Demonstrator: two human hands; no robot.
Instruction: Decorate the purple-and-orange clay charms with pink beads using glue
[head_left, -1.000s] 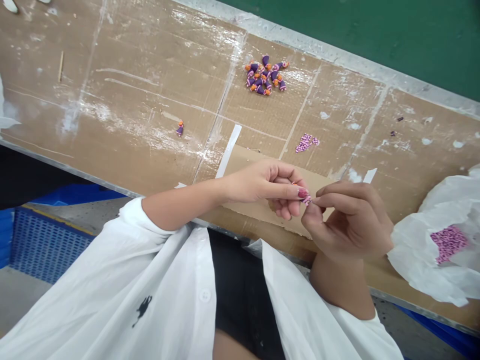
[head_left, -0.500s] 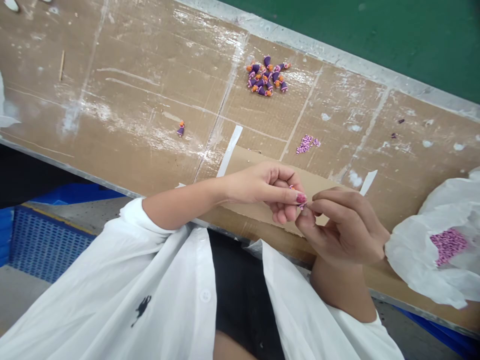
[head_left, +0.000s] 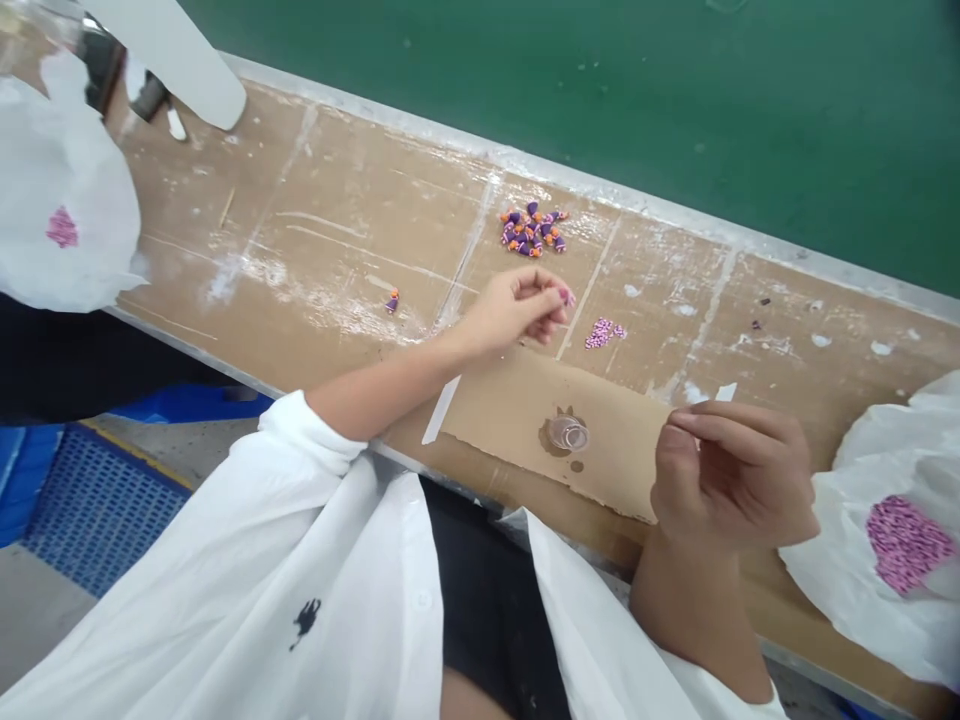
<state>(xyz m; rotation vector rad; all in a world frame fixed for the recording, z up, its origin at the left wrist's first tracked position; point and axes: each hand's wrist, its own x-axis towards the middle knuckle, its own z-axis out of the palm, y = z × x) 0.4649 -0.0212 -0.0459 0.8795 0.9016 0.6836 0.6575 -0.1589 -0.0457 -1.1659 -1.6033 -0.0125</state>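
Purple pieces (head_left: 532, 228) lie beyond left hand (head_left: 517, 310), pinched (maybe holding one); right hand (head_left: 731, 470) pinched, contents hidden.

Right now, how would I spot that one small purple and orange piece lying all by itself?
Start at the cardboard-covered bench along the green wall. Left of the left hand lies the lone purple and orange piece. Unlike the cluster of like pieces farther back, it lies alone.

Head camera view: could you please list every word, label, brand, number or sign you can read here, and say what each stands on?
No readable text anywhere.
The white shirt bears only a small dark embroidered emblem, a figure without letters.
The brown cardboard-covered bench, white plastic bag of pink bits and pile of purple-and-orange pieces carry no markings.
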